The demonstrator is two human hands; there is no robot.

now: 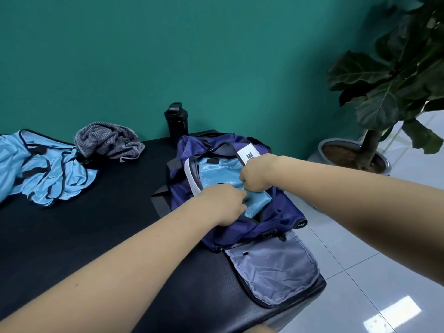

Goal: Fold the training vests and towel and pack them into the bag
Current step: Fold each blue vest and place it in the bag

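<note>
Light-blue folded vest [213,175] sits partly inside the navy bag [283,212], with both hands on it.
On the black table [96,236], a heap of loose vests [45,169] and a crumpled grey striped towel [108,141] lie far left, nearer the left hand [225,203]. A black bottle [176,123] stands behind the bag. Left fingers curl onto the folded vest's near edge, while the right hand [257,176], fisted, grips its right edge. The vest lies along the bag's far-to-near axis, its near corner over the opening's lip, so the push probably goes down and away. A white label [248,153] shows only "E".
</note>
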